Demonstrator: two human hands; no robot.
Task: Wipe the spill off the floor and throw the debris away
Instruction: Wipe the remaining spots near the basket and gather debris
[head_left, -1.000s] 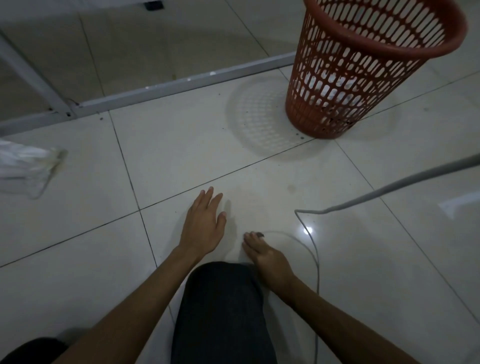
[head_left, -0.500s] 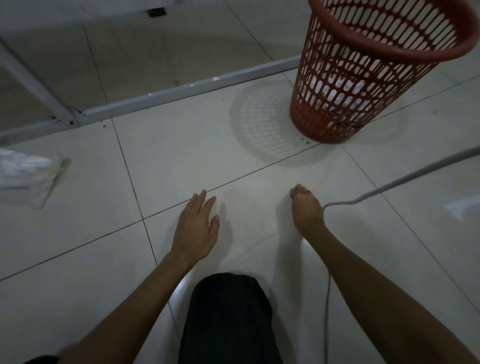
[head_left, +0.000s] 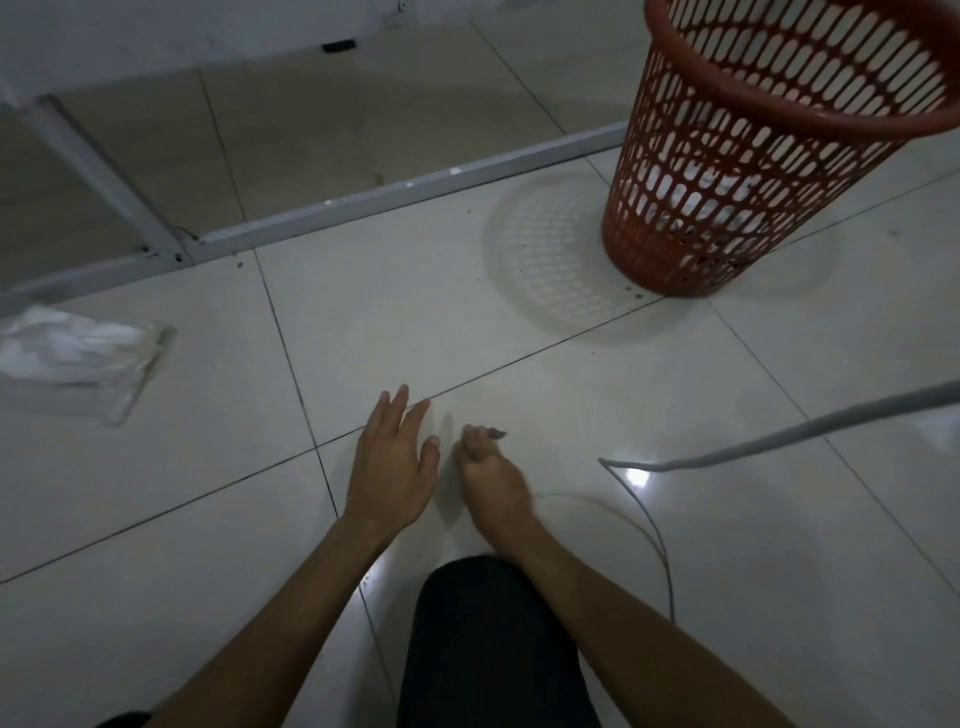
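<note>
1. The left hand (head_left: 392, 457) lies flat on the floor (head_left: 519, 364), palm down, with its fingers straight and slightly spread.
2. The right hand (head_left: 485, 473) sits just beside the left hand's thumb. Its fingers are bunched and curled downward, pinching a small dark bit of debris (head_left: 496, 431) at their tips, right at floor level.
3. The motion blur makes it hard to tell what the debris is.
4. A red plastic basket (head_left: 753, 156) with slotted walls stands upright on the floor, well ahead of the right hand and off to its right. Something pale shows through the slots low inside it.
5. Tiny dark specks (head_left: 635, 296) dot the floor around the basket's foot, ahead of both hands.
6. A crumpled white cloth (head_left: 78, 358) lies on the floor well to the left of the left hand.
7. A grey cable (head_left: 779, 431) comes in from the right edge and bends near the right hand. A thinner line curves back beside the right forearm.
8. A dark-trousered knee (head_left: 493, 649) rests between the two forearms, behind the hands.
9. A pale metal bar (head_left: 363, 202) runs across the floor well ahead of the left hand.
</note>
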